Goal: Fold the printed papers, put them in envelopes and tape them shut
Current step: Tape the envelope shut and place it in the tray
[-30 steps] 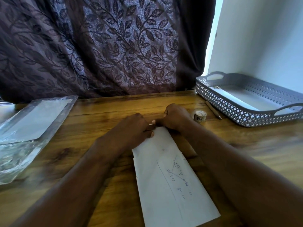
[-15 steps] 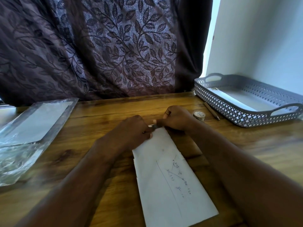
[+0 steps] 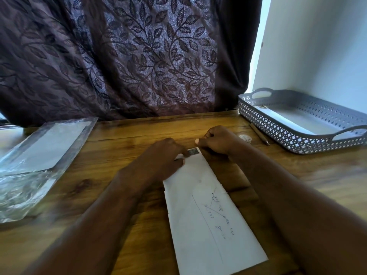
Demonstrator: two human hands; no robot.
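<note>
Envelope (image 3: 208, 215): white, handwritten, flat on the table (image 3: 129, 139) by the near edge, running away from you.
Your left hand (image 3: 164, 157): fingers curled, gripping the envelope's far end, one fingertip on the tape (image 3: 193, 151).
Your right hand (image 3: 215, 140): curled at the tape's other end; whether it pinched the tape, you could not tell.
Roll (image 3: 245, 138), pen (image 3: 259, 133): just beyond your right hand.
Tray (image 3: 297, 139): far right corner.
Packet (image 3: 39, 155): left edge.
Curtain (image 3: 129, 56): behind the far edge.
</note>
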